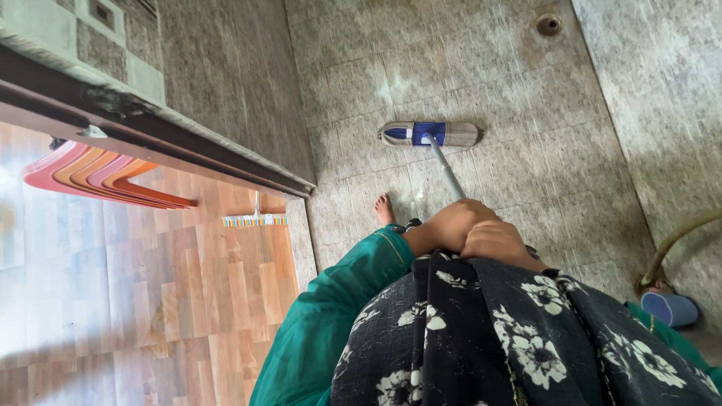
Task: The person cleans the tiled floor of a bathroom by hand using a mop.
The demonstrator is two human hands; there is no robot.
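1. Mop (430, 134) is lying flat on the grey tiled floor (526, 173), well ahead of the person; its pale pad with a blue centre plate is sitting crosswise, and the grey handle (448, 177) is running back from it to the hands.
2. Left hand (445, 227) and right hand (498, 243) are both closing around the upper end of the handle, touching each other, left slightly ahead (fingers are wrapping the shaft, so the grip itself is mostly hidden).
3. Step in hand, as judged: a mopping stroke with the pad at full reach. A next stroke would call for keeping the pad flat while drawing it back toward the bare foot (384, 208), which is standing just beside the handle's line.
4. Containers: a blue tub-like object (669, 308) is sitting at the right edge near a curved hose (677, 240); its contents are not showing. No bucket is appearing in view.
5. Surroundings: a round floor drain (548, 25) is lying beyond the pad; a stack of plastic chairs (98, 177) and a second, multicoloured mop head (254, 220) are resting on the wood-pattern floor (150, 301) past the door track (165, 146).
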